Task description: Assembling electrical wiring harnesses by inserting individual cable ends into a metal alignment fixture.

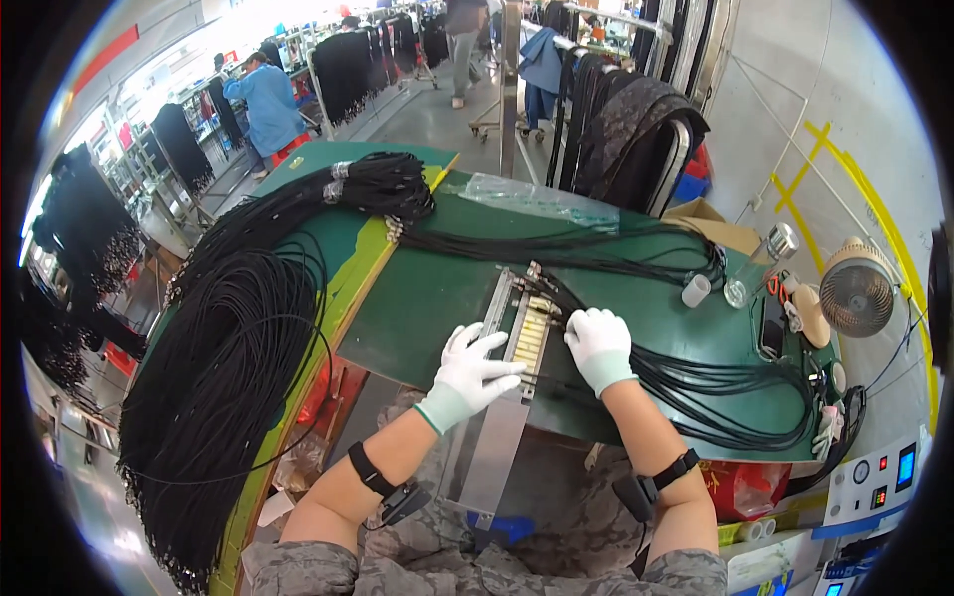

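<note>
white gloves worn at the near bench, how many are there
2: one on the left hand, at the lower left of the metal fixture; one on the right hand, by the black cables. Neither worn glove is hidden.

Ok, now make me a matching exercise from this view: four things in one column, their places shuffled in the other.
Things:
1. left hand
2. right hand
3. round fan
4. big heap of black cables

Places:
A. along the left side of the green table
B. at the right, near the wall
C. over thin black cables
D. reaching over the metal fixture from its left

Pairs: 1-D, 2-C, 3-B, 4-A
</note>
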Demonstrator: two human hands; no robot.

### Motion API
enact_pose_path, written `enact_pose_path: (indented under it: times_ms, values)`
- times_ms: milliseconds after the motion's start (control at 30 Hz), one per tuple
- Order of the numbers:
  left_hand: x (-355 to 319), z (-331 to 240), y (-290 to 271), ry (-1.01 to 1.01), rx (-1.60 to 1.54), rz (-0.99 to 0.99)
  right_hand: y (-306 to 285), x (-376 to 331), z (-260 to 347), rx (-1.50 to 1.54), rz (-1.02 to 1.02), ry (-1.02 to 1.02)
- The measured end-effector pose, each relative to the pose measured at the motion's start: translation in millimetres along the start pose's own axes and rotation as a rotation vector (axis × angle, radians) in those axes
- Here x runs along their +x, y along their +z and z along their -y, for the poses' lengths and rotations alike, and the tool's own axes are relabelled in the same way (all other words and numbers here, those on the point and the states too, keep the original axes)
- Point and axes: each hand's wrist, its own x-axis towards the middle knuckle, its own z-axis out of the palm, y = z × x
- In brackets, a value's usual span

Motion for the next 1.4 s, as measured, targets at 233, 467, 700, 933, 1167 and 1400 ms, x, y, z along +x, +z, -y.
enact_pose_path:
  times_ms: [233, 467, 700, 933, 1167, 1400]
  values:
    - [5, 2, -6, -0.092, -0.153, -0.05, -12, -2, 1, 0.047, -0.057, -0.014]
    - [3, 3, -3, -0.102, -0.224, -0.14, -19, -8, -6, 0.141, -0.057, -0.085]
    - [9, 1, -8, -0.166, -0.313, -0.228, -28, -8, -3, 0.255, 0.036, -0.048]
    - [19, -1, -15, -0.033, -0.263, -0.337, -34, -14, 39, 0.555, -0.044, -0.3]
    - [12, -15, -28, 0.105, -0.245, -0.333, -42, -24, 54, 0.737, 0.177, -0.192]
    - [8, -18, -19, 0.174, -0.263, -0.3, -40, -32, 51, 0.928, 0.284, -0.158]
